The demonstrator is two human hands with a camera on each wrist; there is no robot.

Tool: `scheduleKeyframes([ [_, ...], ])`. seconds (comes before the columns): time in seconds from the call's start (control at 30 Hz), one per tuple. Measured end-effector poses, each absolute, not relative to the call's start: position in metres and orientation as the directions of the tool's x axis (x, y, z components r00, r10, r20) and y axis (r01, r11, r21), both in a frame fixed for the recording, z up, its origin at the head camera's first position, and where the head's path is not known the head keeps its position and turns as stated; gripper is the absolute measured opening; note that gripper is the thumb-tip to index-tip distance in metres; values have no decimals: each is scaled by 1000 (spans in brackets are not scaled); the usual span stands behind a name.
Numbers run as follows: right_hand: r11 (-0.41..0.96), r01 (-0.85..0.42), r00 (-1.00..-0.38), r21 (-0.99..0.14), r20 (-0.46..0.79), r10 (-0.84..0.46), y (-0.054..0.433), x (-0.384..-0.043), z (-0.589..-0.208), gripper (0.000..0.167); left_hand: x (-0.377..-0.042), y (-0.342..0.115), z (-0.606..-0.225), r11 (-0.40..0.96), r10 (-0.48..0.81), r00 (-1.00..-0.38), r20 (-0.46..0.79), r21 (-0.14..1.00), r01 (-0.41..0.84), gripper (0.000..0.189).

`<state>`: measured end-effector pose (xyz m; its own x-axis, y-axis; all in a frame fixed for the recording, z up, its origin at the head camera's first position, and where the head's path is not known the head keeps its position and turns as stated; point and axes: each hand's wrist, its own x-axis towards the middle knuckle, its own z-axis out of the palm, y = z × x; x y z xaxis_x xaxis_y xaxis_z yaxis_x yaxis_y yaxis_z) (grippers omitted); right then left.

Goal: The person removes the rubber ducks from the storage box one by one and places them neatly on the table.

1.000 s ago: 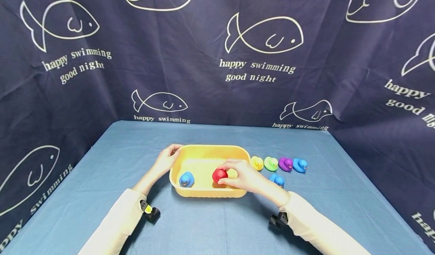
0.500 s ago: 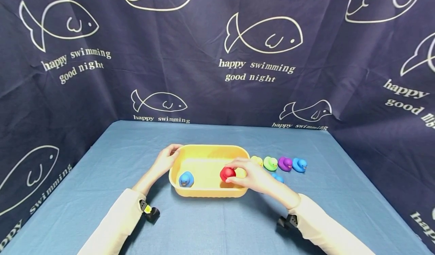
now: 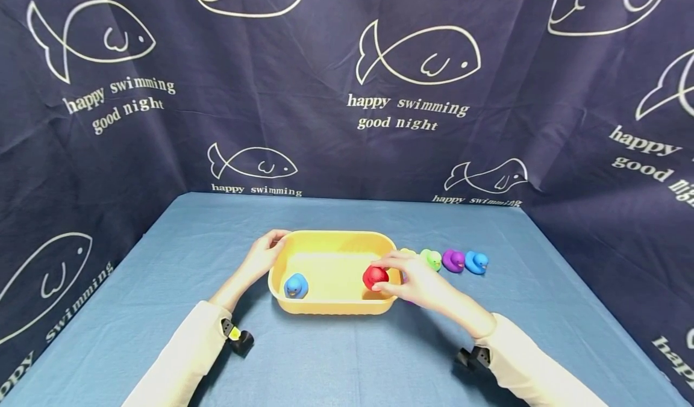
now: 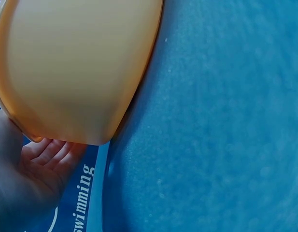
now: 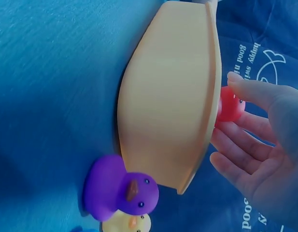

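A pale yellow basin [image 3: 325,306] stands mid-table. My left hand [image 3: 264,252] grips its back left corner; the left wrist view shows fingers against the outside of the basin's wall [image 4: 81,67]. With thumb and fingers, my right hand [image 3: 420,277] pinches a red toy duck [image 3: 375,278] inside the basin's right end. In the right wrist view, the red duck [image 5: 231,104] shows past the rim, thumb on one side and fingers on the other. A blue toy duck [image 3: 296,286] sits in the basin's front left corner.
Right of the basin, a row holds a green duck [image 3: 432,259], a purple duck [image 3: 453,260] and a blue duck [image 3: 477,262], plus a yellow one mostly behind my right hand. Another purple duck [image 5: 120,188] sits close to the basin's right wall. A dark fish-print cloth [image 3: 336,154] hangs behind.
My right hand has moved rightward with the red duck, from right of the basin's middle to near its right wall. The left hand and basin stay put.
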<state>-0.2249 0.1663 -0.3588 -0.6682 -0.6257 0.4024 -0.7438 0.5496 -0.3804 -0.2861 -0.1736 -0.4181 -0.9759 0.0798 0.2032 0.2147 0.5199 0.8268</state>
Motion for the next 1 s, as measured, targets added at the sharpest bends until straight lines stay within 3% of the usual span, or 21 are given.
scheduleKeyframes([
  [0.4,542,-749,-663,-381,431,-612,184,-222,-359,35,-287,-173,-420,530,68,-977,200,822,205,29],
  [0.67,461,-820,-571,-339,534,-623,195,-226,-359,36,-286,-173,-418,532,79,-975,207,818,217,29],
  [1.0,493,-796,-604,-351,527,-598,206,-222,-356,38,-288,-174,-420,538,77,-974,215,813,222,29],
])
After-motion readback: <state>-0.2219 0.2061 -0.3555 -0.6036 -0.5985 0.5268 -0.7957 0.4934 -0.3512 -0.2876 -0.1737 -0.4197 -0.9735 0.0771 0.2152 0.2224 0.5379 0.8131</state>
